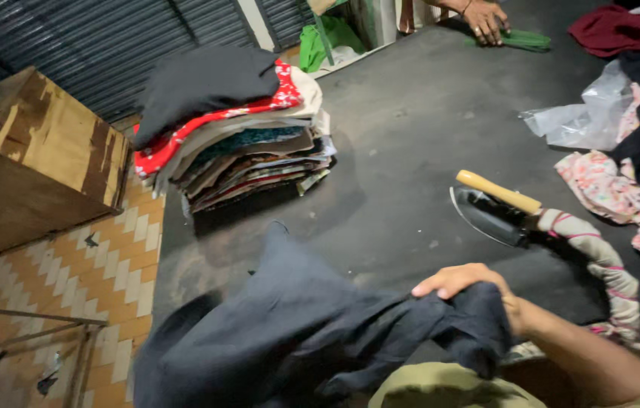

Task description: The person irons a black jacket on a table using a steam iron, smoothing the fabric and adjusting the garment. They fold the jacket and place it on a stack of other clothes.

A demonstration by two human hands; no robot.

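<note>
My right hand (469, 285) is clenched on a dark navy garment (297, 325), which is bunched and spread over the near edge of the black table (410, 128). My forearm comes in from the lower right. My left hand is not visible. Just beyond my right hand lies a flat iron (492, 209) with a pale wooden handle, and its cloth-wrapped cord (605, 266) trails to the right. A stack of folded clothes (238, 140), topped by a black piece, sits at the table's far left.
Another person's hand (486, 19) rests on a green item at the far table edge. Loose clothes (637, 143) and a clear plastic bag (582, 113) lie at the right. A wooden box (29, 159) stands left, over a tiled floor (86, 279).
</note>
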